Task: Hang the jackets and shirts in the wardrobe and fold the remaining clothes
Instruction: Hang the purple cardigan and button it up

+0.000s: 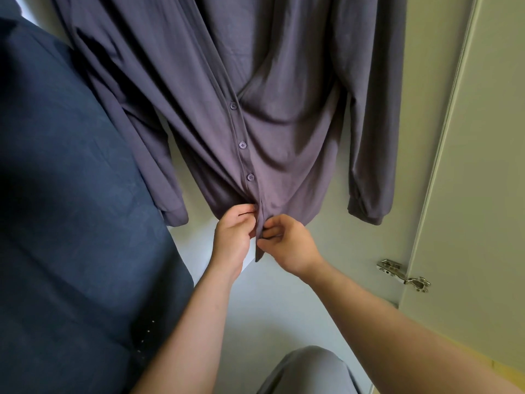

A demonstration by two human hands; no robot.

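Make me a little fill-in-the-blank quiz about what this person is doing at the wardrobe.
1. Both hands pinch the ____ edge of the purple shirt.
2. Above the left hand and right hand, ____ fastened buttons show.
3. The metal hinge sits on the ____ side of the picture.

Missing words: bottom; three; right

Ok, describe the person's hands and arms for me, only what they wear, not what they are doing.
Both forearms are bare up to the frame edge, with no sleeves in sight. The left hand and the right hand wear no gloves, and no watch, bracelet or ring shows on either wrist or on the visible fingers.
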